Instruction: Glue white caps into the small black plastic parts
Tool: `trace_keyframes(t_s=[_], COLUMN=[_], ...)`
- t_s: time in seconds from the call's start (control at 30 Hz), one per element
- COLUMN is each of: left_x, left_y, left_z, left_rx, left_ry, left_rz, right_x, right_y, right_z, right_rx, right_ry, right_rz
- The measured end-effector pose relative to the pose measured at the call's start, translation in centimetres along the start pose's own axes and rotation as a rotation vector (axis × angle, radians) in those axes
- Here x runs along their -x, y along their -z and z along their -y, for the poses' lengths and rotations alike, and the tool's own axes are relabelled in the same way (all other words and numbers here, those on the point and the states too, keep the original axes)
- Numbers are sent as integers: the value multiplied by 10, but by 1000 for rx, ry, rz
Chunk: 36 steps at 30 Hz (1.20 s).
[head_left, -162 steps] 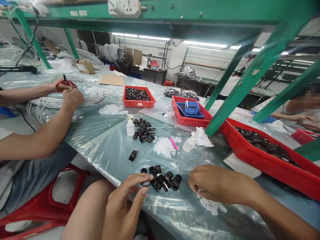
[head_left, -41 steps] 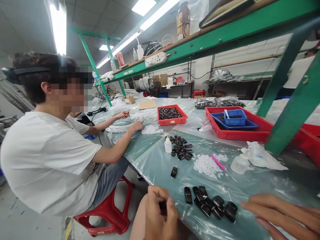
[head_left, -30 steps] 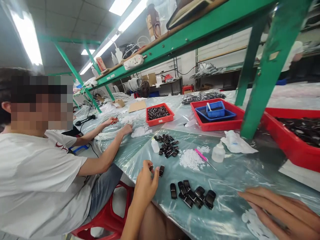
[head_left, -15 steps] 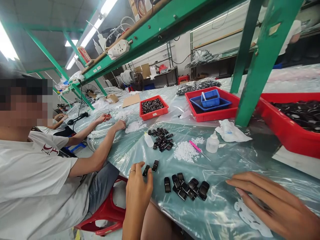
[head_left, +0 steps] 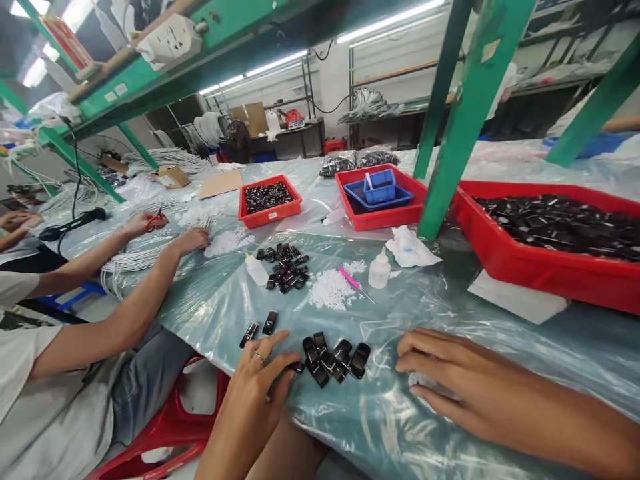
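Bracketing a glossy black casing [head_left: 297, 367] between thumb and forefinger, the left hand [head_left: 287, 367] works low over the counter [head_left: 370, 427]; whether the grip is firm cannot be told, as the fingers hide much of the piece. Well apart from it, the right hand [head_left: 406, 380] curls palm-down over some small white pieces [head_left: 413, 379], mostly covered, so I cannot tell whether it holds any or merely rests on them.

Between the hands lies a loose cluster of similar casings [head_left: 329, 362], some leaning on one another. Two more casings [head_left: 270, 323] sit just beyond the left hand's fingers. Farther off, ahead of both hands, are a heap of white bits [head_left: 330, 291], a pink-handled tool [head_left: 350, 278] and a squeeze bottle [head_left: 379, 270].

Judging by the sheen, the casing should be light, stiff and rather slippery, its polished face likely to show scratches. Fingertips on its two long edges, near the middle, would hold best; pressing on the shiny top could let it skid.
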<state>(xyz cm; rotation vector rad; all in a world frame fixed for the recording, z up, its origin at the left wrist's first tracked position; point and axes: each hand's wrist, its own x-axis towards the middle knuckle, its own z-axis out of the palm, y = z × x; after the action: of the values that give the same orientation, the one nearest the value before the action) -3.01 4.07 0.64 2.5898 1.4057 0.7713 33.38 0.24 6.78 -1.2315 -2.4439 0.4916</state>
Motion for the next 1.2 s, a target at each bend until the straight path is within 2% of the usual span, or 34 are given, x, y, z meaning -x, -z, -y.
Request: trace_keyframes(t_s=[0.1,0.17,0.27,0.37,0.43,0.53,0.7,0.77,0.83,0.97,1.1,1.2], left_x=[0,-2,-7,-17,-25,-33,-35,-33,-30,-25,-22,-20], left_y=[-1,-2,-9,-22,-30,-38,-45,-47,-49,-49,-49,-50], left_z=[-1,-2,-13,-33,-44,-51,-61,-66,-68,-63,-56,-55], left_rx=[115,286,551,707,839,1017,1175,1195,1191,1157,1125,1104], left_ry=[76,154,313,413,437,433,446,444,428,331,247,222], left_rz=[-13,-25,-116,-241,-272,-293,-379,-407,-418,-400,-388,-399], right_x=[1,-1,-9,-29,-47,-70,-80,-78,-75,-65,-57,-54], right_y=[-4,-6,-7,-4,-1,-4,-22,-23,-19,0,6,1], right_z=[1,-3,-19,-49,-72,-99,-112,-104,-86,-28,17,27], right_rx=[1,5,31,51,39,7,-81,-135,-189,-225,-8,108], right_ry=[-13,-32,-106,-259,-345,-402,-417,-372,-300,-124,121,181], right_rz=[4,-34,-172,-347,-394,-413,-474,-493,-493,-426,-463,-465])
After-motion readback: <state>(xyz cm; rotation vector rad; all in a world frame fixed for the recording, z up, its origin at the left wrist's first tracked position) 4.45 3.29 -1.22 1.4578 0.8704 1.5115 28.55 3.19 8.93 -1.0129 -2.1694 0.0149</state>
